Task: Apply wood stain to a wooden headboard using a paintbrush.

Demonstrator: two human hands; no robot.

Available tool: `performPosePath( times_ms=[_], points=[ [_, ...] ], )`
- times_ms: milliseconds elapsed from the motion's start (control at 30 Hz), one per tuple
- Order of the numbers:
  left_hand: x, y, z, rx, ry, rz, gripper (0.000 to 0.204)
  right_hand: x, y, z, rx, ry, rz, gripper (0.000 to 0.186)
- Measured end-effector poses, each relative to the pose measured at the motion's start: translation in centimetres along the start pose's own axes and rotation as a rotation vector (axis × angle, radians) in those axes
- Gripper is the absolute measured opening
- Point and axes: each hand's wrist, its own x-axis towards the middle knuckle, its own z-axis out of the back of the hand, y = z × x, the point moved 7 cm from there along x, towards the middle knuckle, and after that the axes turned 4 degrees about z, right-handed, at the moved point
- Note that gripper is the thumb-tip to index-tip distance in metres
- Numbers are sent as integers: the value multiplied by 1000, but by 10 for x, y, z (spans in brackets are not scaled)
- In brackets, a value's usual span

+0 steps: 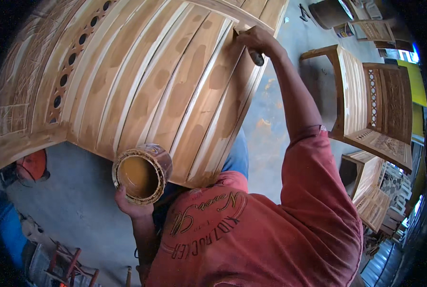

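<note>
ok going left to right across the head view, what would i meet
Red rounded object → open can of brownish liquid in the left hand → right hand gripping a dark-handled tool → slatted wooden seat

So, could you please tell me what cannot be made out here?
Head view: most of the tool is hidden by the right hand.
Head view: most fingers of the left hand are hidden behind the can.
Head view: the top edge cuts off the slatted wooden piece.
Head view: that piece partly covers the red object.
</note>
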Motion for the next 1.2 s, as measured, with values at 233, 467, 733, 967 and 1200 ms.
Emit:
performPosePath(
  times_ms=[233,467,733,967,1200],
  points=[
    [5,-2,-7,0,52,-12,50,-49,30,-36,-140,140,57,31],
    [10,3,-13,183,-109,-71,46,-104,49,-16,224,257,41,24],
    [26,12,-44,343,-69,-94,41,-197,231,25,299,271,867,24],
    [20,21,-66,432,-40,-90,45,-233,290,2,-334,72,1100,14],
    [27,33,-67,403,-12,-4,47,-226,259,-2,-390,263,1006,21]
  ],
)
